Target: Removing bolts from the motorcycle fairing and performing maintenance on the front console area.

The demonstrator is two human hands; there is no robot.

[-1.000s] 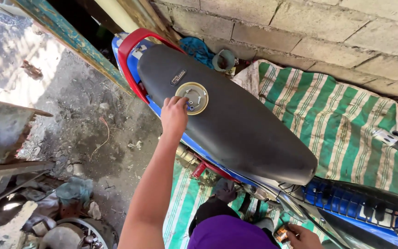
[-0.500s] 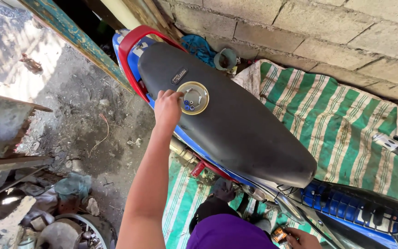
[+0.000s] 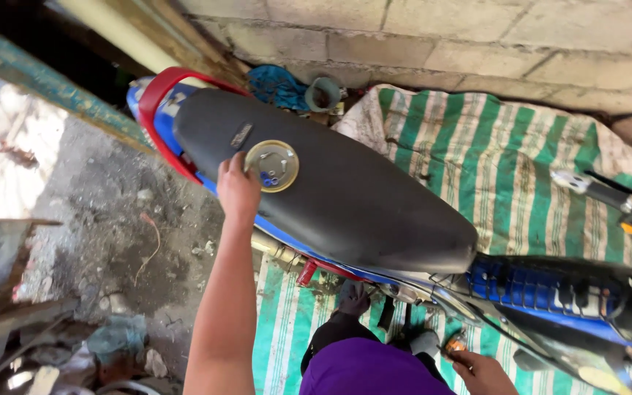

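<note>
A blue motorbike lies across the view with its long black seat (image 3: 345, 190) facing up. On the seat rests a small round clear lid or dish (image 3: 273, 165) holding a few small parts, some of them blue. My left hand (image 3: 237, 189) reaches out to the seat, fingers curled at the dish's left rim and touching it. My right hand (image 3: 481, 371) is low at the bottom edge, beside the bike's frame, with a small orange thing (image 3: 456, 344) at its fingertips; whether it grips this is unclear.
A red grab rail (image 3: 156, 110) curves round the seat's far end. A green-and-white striped cloth (image 3: 506, 153) lies under the bike against a block wall. Blue rag and a small pot (image 3: 322, 93) sit by the wall. Dirt floor and scrap on the left.
My left hand slid from resting on the seat beside the dish to touching its left rim. The camera moved closer over the seat.
</note>
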